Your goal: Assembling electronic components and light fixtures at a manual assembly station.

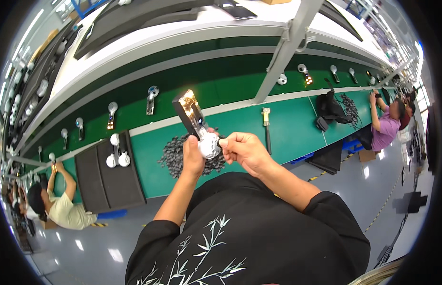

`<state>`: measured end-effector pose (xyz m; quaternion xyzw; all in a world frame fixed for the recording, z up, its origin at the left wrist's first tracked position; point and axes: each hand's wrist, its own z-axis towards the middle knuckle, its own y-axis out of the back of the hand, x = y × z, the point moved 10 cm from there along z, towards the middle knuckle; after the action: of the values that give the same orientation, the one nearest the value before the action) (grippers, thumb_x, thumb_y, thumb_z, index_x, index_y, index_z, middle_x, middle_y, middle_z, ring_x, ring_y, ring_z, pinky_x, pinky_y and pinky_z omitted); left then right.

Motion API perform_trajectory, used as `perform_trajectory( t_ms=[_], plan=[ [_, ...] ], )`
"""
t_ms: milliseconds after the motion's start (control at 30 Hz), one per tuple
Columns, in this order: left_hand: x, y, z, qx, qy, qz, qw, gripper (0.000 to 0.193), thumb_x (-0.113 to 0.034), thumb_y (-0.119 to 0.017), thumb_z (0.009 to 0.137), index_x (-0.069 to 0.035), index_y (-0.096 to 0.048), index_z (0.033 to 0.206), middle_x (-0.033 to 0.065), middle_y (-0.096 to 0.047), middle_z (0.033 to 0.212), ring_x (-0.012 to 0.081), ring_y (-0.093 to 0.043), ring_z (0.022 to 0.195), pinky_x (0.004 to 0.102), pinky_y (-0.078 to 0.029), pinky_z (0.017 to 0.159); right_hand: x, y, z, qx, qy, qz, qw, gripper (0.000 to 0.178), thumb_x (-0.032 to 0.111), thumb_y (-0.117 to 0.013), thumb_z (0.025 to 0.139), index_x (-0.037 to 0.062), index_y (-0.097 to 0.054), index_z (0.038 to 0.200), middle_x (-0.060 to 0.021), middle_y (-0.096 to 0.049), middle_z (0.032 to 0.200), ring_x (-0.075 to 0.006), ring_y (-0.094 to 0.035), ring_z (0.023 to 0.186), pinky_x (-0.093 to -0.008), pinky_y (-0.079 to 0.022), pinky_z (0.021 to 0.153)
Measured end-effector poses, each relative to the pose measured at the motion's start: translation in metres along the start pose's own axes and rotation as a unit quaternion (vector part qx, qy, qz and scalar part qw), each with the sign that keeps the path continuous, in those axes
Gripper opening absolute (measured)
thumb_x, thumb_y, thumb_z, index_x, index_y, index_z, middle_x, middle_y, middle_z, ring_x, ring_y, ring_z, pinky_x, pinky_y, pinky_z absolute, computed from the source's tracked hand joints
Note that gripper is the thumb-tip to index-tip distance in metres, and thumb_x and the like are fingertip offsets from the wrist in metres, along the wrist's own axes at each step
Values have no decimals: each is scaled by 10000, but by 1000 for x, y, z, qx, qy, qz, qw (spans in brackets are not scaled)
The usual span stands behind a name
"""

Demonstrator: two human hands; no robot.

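Observation:
My left hand (194, 156) is wrapped round a device with a round white head (209, 145) and a long dark body (188, 110), whose shiny face glows yellow. The device is held up over a pile of small black parts (173, 154) on the green table. My right hand (245, 151) is closed in a pinch at the right side of the white head. Whatever sits between its fingertips is too small to make out. To the right lies a hammer-like tool (266, 128) with a pale yellow head and black handle.
Similar devices (112, 114) stand along a green belt (221, 78) behind the table. On the left, a black tray (97, 175) holds several white-headed pieces. A black bag (330, 108) and more black parts lie right. A slanted white post (283, 59) rises ahead. People (64, 204) work both sides.

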<state>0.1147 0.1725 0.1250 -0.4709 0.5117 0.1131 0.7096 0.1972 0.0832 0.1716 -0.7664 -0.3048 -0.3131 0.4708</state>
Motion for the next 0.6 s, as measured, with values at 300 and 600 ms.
perform_trajectory(
  t_ms=[300,600],
  plan=[
    [-16,-6,-4,18,-42,80,996,621,-559,-482,931,28,-591,1099,138,-646,994,186,-608,839,287,-494,747,2,-14,10,5,39,-115,993,157,78,-710,833,24,-574,775,-57,-570,633,-99,-516,535,-211,-432,490],
    [-34,-18,-12,10,-5,175,984,382,-297,-610,879,1,-584,1116,106,-643,945,168,-586,795,269,-478,718,-8,-5,20,-2,-19,-70,997,274,75,-713,821,58,-456,916,-51,-542,576,-102,-495,464,-218,-378,422]
  ],
)
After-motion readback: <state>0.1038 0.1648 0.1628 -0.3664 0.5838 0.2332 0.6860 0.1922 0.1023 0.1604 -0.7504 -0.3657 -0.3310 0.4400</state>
